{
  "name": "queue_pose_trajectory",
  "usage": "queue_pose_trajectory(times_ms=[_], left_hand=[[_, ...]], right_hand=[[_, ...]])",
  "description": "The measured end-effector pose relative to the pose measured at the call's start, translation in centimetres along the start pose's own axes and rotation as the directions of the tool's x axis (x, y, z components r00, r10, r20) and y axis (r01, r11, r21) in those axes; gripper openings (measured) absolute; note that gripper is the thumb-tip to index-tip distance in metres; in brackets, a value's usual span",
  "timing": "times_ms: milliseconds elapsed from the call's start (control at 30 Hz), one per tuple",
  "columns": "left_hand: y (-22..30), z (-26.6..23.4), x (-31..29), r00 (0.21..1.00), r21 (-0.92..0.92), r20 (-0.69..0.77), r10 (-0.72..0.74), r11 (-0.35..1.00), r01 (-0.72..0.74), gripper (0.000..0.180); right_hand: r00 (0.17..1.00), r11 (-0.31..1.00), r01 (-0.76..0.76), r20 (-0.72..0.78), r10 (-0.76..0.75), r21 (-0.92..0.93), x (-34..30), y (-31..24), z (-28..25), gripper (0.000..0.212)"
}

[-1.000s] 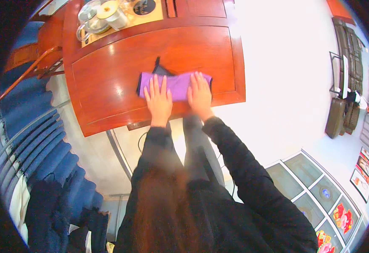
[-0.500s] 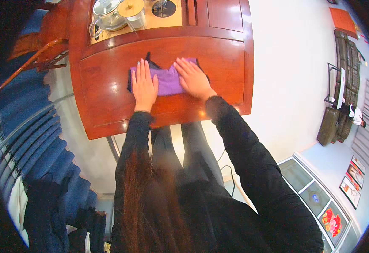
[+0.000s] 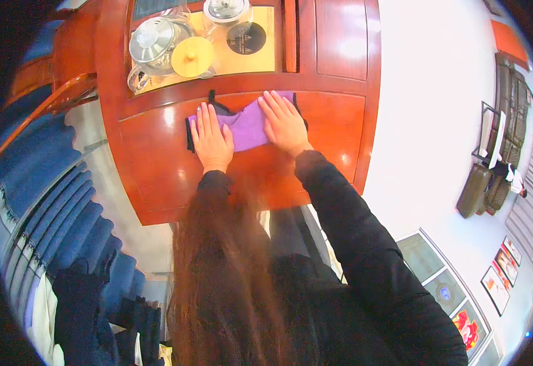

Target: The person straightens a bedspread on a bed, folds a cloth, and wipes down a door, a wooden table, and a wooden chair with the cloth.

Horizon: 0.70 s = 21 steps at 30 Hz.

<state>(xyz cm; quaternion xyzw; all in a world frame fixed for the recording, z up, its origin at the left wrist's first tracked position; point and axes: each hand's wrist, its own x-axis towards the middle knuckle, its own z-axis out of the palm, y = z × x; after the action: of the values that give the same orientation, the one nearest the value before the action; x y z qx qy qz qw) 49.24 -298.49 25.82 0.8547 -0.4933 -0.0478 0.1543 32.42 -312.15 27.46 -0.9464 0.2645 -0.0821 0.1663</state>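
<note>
A piece of purple fabric with black edging [image 3: 247, 129] lies flat on the reddish-brown wooden table [image 3: 333, 140], a small black strip sticking up from its far edge. My left hand [image 3: 211, 137] rests palm down on its left part, fingers stretched out and nearly together. On its right part lies my right hand [image 3: 285, 125], also flat and open, fingers pointing away from me and slightly left. Neither hand grips the fabric. What exact kind of cloth article it is, I cannot tell.
Beyond the cloth, a yellow tea-tray surface [image 3: 260, 61] holds a glass teapot with a metal lid [image 3: 152, 41], a yellow-lidded vessel [image 3: 192, 57] and a second glass pot [image 3: 225, 11]. A wooden chair [image 3: 71, 58] and hanging denim clothes [image 3: 65, 207] are at the left.
The view has shifted, so the table and cloth sit lower and more of the tea set shows. Both hands stay flat on the fabric; the right lies slightly higher against it.
</note>
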Motion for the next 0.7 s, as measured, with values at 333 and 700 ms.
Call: queue_pose_trajectory(times_ms=[333,700], left_hand=[[0.3,-0.2,-0.3,1.000,-0.049,0.005,-0.003,0.999,0.003,0.063],[-0.5,1.4,-1.2,0.969,0.063,-0.226,0.103,0.994,-0.091,0.055]], right_hand=[[1.000,1.000,-0.004,0.011,0.004,-0.020,-0.3,0.0,0.1,0.056],[0.967,0.995,0.100,-0.235,-0.099,-0.006,-1.4,0.5,2.1,0.049]])
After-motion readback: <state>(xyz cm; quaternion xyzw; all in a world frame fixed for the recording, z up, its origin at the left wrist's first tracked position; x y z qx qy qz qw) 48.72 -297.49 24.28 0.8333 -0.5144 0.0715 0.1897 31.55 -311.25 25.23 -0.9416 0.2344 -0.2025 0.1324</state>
